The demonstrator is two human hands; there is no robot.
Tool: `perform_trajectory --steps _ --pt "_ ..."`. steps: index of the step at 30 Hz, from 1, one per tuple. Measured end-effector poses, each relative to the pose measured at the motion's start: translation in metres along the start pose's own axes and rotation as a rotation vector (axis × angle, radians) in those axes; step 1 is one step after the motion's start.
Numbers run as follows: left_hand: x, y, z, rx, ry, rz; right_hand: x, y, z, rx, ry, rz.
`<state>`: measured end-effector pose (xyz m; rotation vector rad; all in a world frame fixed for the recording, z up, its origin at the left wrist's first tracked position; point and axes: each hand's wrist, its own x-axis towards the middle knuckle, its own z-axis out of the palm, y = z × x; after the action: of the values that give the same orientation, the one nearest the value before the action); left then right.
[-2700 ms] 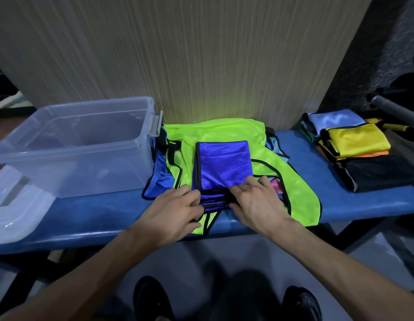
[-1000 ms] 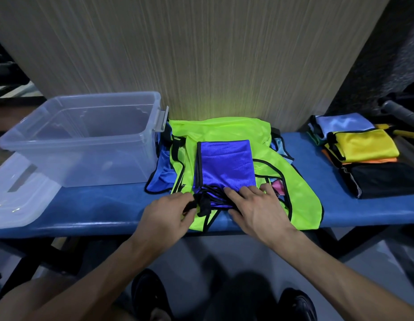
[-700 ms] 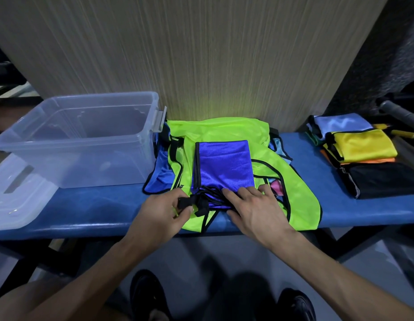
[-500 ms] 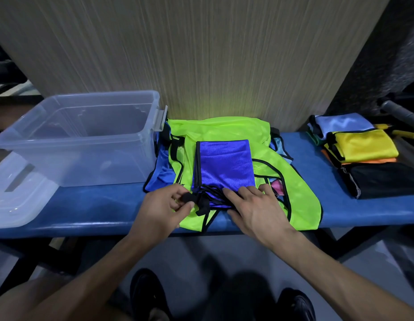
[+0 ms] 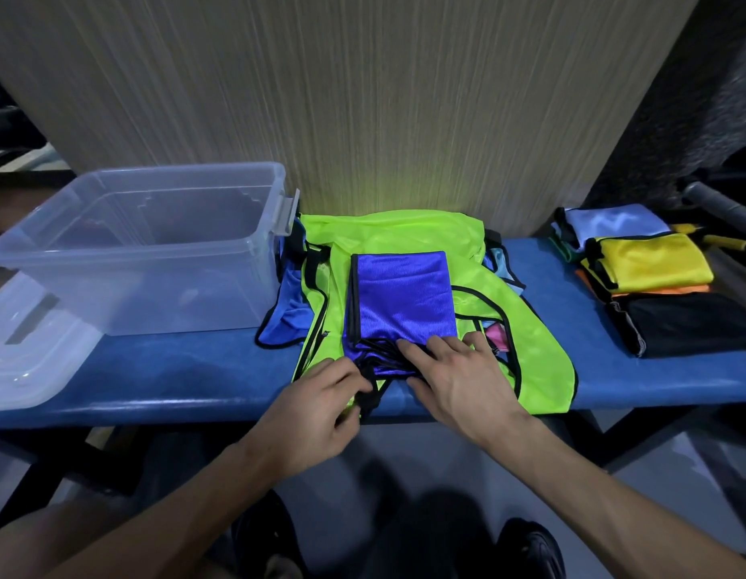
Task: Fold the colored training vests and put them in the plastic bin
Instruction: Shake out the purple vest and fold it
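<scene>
Left hand (image 5: 317,405) drawn back, plastic bin (image 5: 154,248) beside vests (image 5: 400,298)

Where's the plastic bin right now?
In the head view the plastic bin stands on the blue bench at the left, just left of the green vest, its lid lying beside it.

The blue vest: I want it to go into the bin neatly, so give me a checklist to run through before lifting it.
1. Blue vest folded into a compact rectangle: ok.
2. Black straps tucked in: not ok, loose at the near edge.
3. Right hand pressing the fold flat: ok.
4. Left hand pinching the straps: ok.
5. Plastic bin open: ok.
6. Bin empty: cannot tell.
</scene>
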<state>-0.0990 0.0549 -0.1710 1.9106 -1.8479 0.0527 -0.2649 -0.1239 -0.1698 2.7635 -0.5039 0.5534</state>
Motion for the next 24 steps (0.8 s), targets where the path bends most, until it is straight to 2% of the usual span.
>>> perform_trajectory --steps 3,12,16,19,24 --pt "-0.003 0.003 -0.001 0.030 -0.026 0.010 0.000 0.000 0.000 0.007 -0.015 -0.002" --pt "0.000 -0.001 -0.004 0.089 0.038 0.072 0.002 0.001 -0.002 0.055 -0.054 -0.001" --pt "0.013 -0.005 -0.017 0.051 -0.065 0.103 0.002 0.000 -0.003 0.048 -0.049 -0.023" --pt "0.025 -0.008 -0.024 -0.081 -0.160 0.007 0.001 -0.001 -0.004 0.051 -0.033 -0.041" --pt "0.049 -0.016 -0.023 -0.164 -0.100 -0.244 -0.001 0.000 -0.005 0.085 -0.044 -0.018"
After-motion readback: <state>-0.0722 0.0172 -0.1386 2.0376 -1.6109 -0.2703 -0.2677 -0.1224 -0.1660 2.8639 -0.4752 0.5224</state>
